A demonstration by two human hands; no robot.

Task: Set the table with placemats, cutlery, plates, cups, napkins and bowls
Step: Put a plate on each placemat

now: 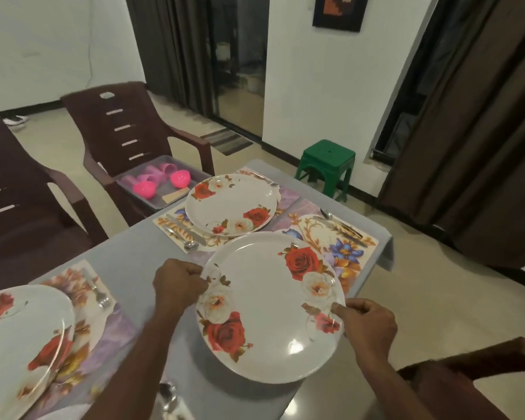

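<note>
both hands carry one floral plate [270, 307] at centre-bottom of the frame: the left hand [178, 283] has its fingers curled round the plate's left rim, the right hand [365, 321] pinches the rim at lower right. the plate hangs tilted above the grey counter [128, 247], overlapping the near edge of the bare placemat [343, 237] at centre right. that mat looks like its destination.

to set it well, i judge the plate should go level and centred on the mat, short of the cutlery [337, 222] along the mat's far side, and well apart from the second plate [229, 204] just above it.

the counter's right edge runs just beside that mat, so little margin there. a chair arm [482, 356] sits at lower right, near the right forearm. a third plate [22, 338] fills the lower left.
</note>
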